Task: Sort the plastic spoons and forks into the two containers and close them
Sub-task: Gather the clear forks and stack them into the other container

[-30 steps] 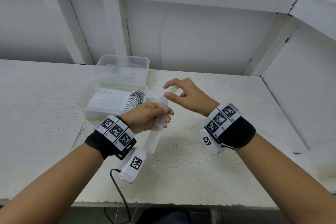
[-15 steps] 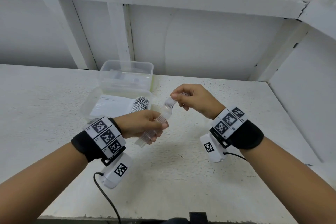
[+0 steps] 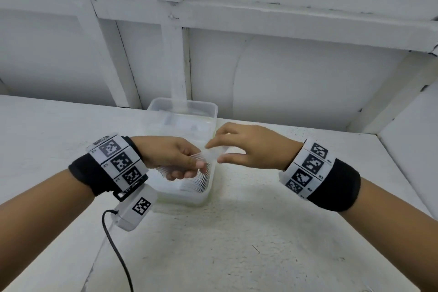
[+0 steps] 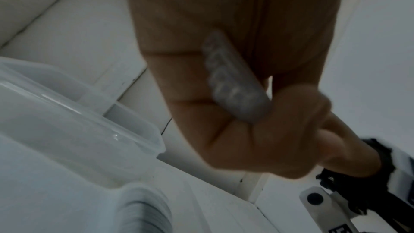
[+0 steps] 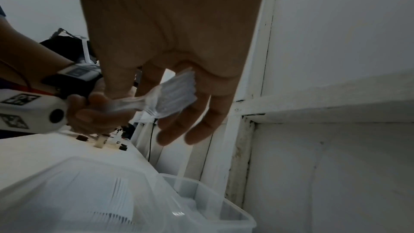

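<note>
Head view shows both hands lifted off the bare right part of the white textured worktop (image 3: 237, 244) where they worked a second ago. Now hovering at frame centre, directly over the near clear rectangular plastic container (image 3: 208, 194). Has swung the bundle of clear plastic forks (image 3: 208, 155) from a steep slant to almost level, tines toward the right of the frame. Reads as the sorting step nearly complete for this batch: forks squared up and ready to go down onto the stack of white cutlery (image 3: 196, 182) already lying in that container. Leaves the second clear container (image 3: 213, 111), just behind at upper centre, and both closings still to do.

Left hand (image 3: 173, 159): fingers curled tight round the handle end of the bundle, thumb on top. Confirmed from the left wrist, with the handle ends (image 4: 235, 84) poking out of the fist.

Right hand (image 3: 251, 147): forefinger above and thumb below the fork heads, remaining fingers spread and nearly straight. From the right wrist, the fanned tines (image 5: 172, 95) rest against those fingers. Seemingly steadying rather than pinching, though blur makes the contact hard to judge.
</note>
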{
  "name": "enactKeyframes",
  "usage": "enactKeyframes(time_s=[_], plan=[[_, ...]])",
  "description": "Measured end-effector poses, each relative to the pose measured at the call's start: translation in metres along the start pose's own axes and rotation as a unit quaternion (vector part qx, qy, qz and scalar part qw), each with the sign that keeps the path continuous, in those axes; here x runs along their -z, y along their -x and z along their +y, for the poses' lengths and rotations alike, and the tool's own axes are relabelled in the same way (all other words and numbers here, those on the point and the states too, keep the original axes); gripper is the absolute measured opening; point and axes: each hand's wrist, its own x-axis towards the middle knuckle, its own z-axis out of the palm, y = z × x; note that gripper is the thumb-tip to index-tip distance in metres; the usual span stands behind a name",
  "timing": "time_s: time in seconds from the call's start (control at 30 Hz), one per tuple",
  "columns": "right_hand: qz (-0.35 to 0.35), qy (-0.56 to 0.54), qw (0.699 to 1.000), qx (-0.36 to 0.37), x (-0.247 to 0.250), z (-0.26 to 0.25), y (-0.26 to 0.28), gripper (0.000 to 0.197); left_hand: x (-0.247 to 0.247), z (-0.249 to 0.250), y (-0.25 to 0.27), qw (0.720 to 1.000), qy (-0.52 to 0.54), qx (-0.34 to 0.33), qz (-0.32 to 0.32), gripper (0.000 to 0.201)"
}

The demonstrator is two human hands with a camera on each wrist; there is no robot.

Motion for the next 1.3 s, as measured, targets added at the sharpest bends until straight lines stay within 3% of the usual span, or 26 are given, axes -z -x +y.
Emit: enactKeyframes(time_s=[0.1, 0.2, 0.33, 0.47, 0.53, 0.7, 0.87, 1.0, 1.3], plan=[[-0.016, -0.011, 1.0, 0.022, 0.001, 0.008, -0.019, 0.033, 0.024, -0.001, 0.0, 1.0, -0.011, 0.005, -0.001, 0.065], [0.001, -0.012, 0.999, 0.039, -0.003, 0.02, -0.04, 0.038, 0.048, 0.0, -0.001, 0.999, -0.038, 0.009, 0.031, 0.068], [0.005, -0.042, 0.999, 0.013, -0.004, 0.044, -0.075, 0.035, 0.088, 0.001, 0.001, 0.983, -0.051, 0.02, 0.175, 0.055], [-0.013, -0.054, 0.996, -0.072, -0.009, 0.077, -0.114, 0.035, 0.142, -0.017, 0.001, 0.898, -0.096, 0.076, 0.422, 0.032], [-0.036, -0.04, 0.993, -0.107, -0.015, 0.086, -0.131, 0.038, 0.161, -0.029, 0.0, 0.867, -0.107, 0.119, 0.473, 0.031], [-0.061, -0.061, 0.986, -0.141, -0.038, 0.093, -0.164, 0.039, 0.173, -0.057, -0.014, 0.864, -0.027, 0.188, 0.467, 0.027], [-0.098, -0.038, 0.983, -0.148, -0.061, 0.096, -0.176, 0.033, 0.171, -0.067, -0.025, 0.874, 0.033, 0.172, 0.453, 0.014], [-0.133, -0.031, 0.979, -0.151, -0.071, 0.097, -0.174, 0.032, 0.169, -0.07, -0.027, 0.876, 0.045, 0.158, 0.453, 0.023], [-0.155, -0.042, 0.972, -0.17, -0.069, 0.091, -0.179, 0.031, 0.167, -0.067, -0.027, 0.874, 0.054, 0.161, 0.456, 0.022]])
